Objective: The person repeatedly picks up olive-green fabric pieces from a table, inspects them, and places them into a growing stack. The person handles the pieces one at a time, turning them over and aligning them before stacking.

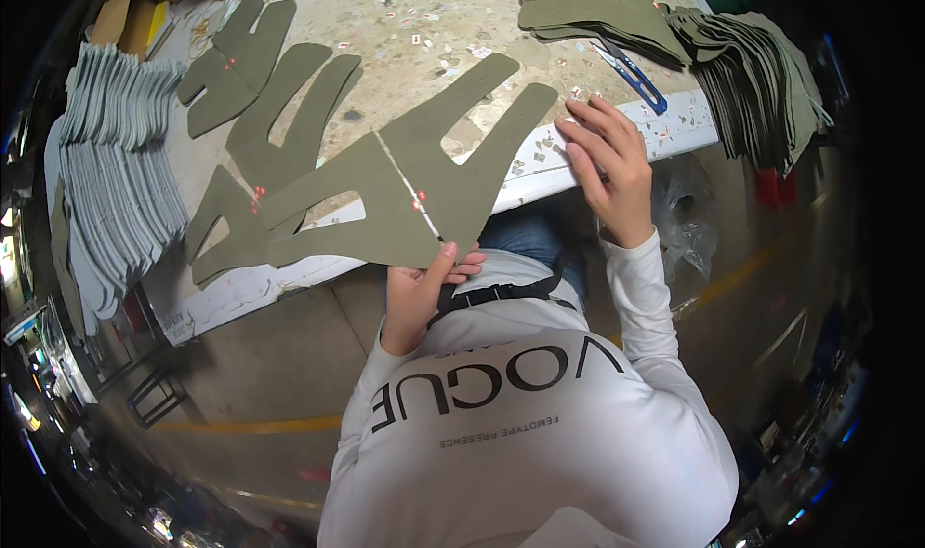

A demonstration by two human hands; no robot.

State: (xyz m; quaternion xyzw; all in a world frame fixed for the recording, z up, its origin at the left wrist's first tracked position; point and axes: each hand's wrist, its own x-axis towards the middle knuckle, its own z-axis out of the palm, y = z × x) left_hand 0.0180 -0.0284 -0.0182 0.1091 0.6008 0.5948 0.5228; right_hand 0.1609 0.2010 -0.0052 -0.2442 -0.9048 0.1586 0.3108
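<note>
Two olive-green cut fabric pieces lie edge to edge at the table's front: a forked right piece (462,153) and a left piece (318,211) with a cut-out opening. A narrow pale strip shows between them, with small red stickers beside it. My left hand (424,293) is closed on the near edge of the fabric, thumb on top and fingers partly beneath, by the lower end of that strip. My right hand (612,167) is open at the table's front edge, right of the forked piece, its fingers apart and nothing visible in them. Blue-handled thread snips (636,78) lie beyond it.
More olive pieces with red stickers (241,61) lie at the left. Pale grey-blue cut pieces (125,172) are stacked at the left edge. Dark olive stacks (597,8) fill the far right, one stack (752,80) draping over the corner. Small paper scraps dot the worn tabletop (385,27).
</note>
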